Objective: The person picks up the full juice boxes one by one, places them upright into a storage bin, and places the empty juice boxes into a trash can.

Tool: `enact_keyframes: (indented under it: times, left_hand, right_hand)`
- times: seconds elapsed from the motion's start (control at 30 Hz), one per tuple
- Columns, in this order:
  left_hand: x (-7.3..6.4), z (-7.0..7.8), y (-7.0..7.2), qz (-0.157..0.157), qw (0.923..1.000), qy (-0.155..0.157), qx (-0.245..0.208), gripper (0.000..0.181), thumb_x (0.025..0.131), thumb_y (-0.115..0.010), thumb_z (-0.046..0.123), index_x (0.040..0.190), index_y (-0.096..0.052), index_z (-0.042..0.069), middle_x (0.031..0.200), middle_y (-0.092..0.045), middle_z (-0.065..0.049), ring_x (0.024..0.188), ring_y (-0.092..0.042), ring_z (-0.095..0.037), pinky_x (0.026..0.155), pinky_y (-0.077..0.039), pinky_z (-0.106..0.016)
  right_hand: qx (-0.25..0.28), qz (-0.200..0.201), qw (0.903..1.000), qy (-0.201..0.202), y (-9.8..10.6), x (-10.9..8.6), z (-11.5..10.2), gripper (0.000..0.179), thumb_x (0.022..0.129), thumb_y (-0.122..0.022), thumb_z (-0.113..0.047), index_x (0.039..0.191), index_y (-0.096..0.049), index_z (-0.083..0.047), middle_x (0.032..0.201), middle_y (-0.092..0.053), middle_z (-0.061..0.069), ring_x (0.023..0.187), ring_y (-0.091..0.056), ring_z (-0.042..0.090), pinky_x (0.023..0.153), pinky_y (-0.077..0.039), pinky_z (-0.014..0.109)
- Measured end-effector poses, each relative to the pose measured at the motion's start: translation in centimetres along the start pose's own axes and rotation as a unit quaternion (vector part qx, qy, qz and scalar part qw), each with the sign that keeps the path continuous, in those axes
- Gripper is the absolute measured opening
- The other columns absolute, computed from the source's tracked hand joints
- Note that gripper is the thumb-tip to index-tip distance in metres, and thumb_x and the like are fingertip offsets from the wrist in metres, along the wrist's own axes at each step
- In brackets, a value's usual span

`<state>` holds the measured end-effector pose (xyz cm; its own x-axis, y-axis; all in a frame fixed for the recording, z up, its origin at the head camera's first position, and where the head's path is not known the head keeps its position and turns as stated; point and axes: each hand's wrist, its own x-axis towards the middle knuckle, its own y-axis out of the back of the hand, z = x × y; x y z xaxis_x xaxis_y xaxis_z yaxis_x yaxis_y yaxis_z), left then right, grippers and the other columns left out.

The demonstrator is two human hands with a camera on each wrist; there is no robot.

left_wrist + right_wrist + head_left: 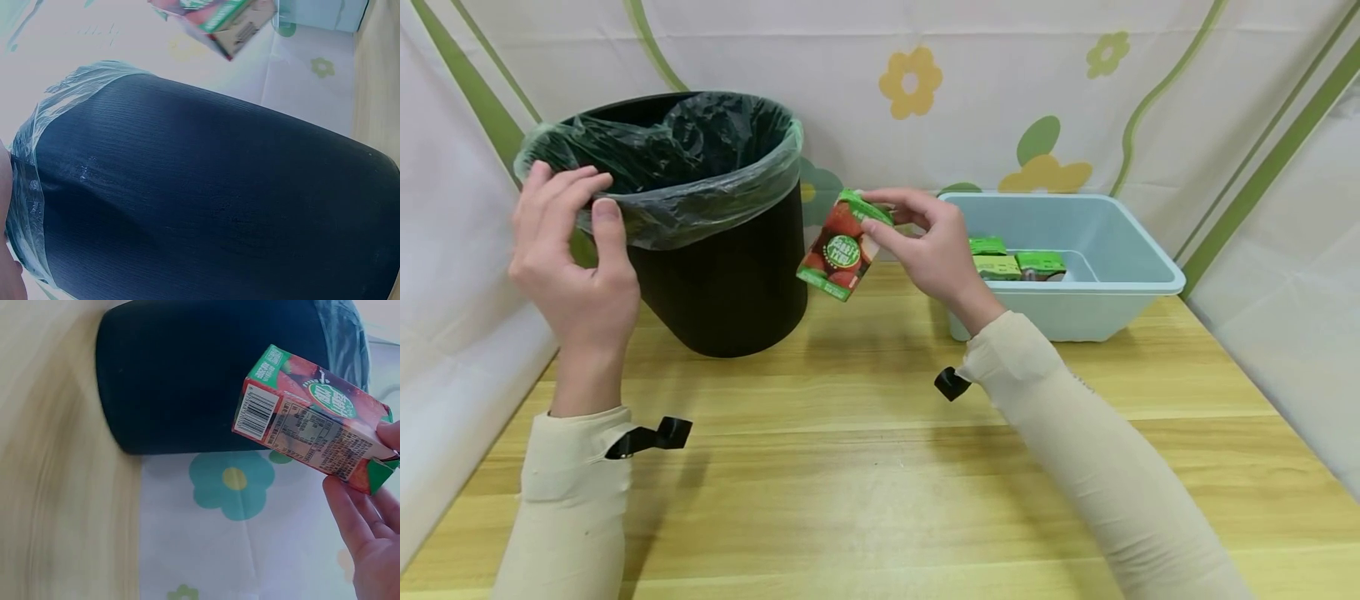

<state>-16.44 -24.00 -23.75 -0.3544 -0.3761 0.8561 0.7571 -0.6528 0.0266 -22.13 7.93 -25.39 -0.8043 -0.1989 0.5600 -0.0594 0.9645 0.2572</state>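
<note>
My right hand pinches a red and green juice box by its top end, thumb on the front and fingers behind. The box hangs tilted above the table, between the bin and the tub. In the right wrist view the juice box shows its barcode end and a printed side. My left hand is at the left front of the black bin, fingers loosely bent over the rim and thumb apart from them. A see-through green liner folds over the bin's rim.
To the right stands a light blue tub with several green-topped boxes inside. Both it and the bin stand on a wood-grain table. A white flowered cloth hangs close behind them.
</note>
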Motion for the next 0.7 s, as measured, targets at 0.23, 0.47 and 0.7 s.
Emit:
enact_keyframes:
  times: [0.23, 0.47, 0.7]
  left_hand:
    - [0.0, -0.7, -0.1, 0.000, 1.0000, -0.001, -0.001, 0.038, 0.098, -0.060, 0.029, 0.115, -0.082, 0.002, 0.127, -0.078, -0.010, 0.145, -0.055, -0.011, 0.129, -0.032, -0.029]
    - [-0.1, -0.7, -0.2, 0.002, 1.0000, -0.002, -0.004, 0.039, 0.098, -0.060, 0.029, 0.115, -0.081, 0.001, 0.127, -0.078, -0.011, 0.145, -0.056, -0.010, 0.129, -0.032, -0.029]
    - [0.0, -0.3, -0.1, 0.001, 1.0000, 0.001, -0.003, 0.038, 0.098, -0.060, 0.029, 0.116, -0.082, 0.002, 0.127, -0.078, -0.010, 0.145, -0.055, -0.010, 0.129, -0.032, -0.028]
  right_hand:
    - [0.046, 0.019, 0.9987, 0.011, -0.4, 0.7, -1.3, 0.030, 0.097, -0.077, -0.016, 0.127, -0.078, -0.012, 0.126, -0.076, 0.007, 0.097, -0.071, 0.020, 0.085, -0.064, 0.033]
    - [0.085, 0.029, 0.9957, 0.024, -0.4, 1.2, -2.5, 0.032, 0.097, -0.075, -0.013, 0.129, -0.076, -0.007, 0.125, -0.075, 0.012, 0.092, -0.072, 0.023, 0.083, -0.066, 0.036]
    - [0.148, 0.039, 0.9883, -0.003, 0.0, 1.9, -3.7, 0.032, 0.097, -0.074, -0.009, 0.129, -0.075, -0.006, 0.119, -0.078, 0.014, 0.089, -0.075, 0.022, 0.084, -0.067, 0.038]
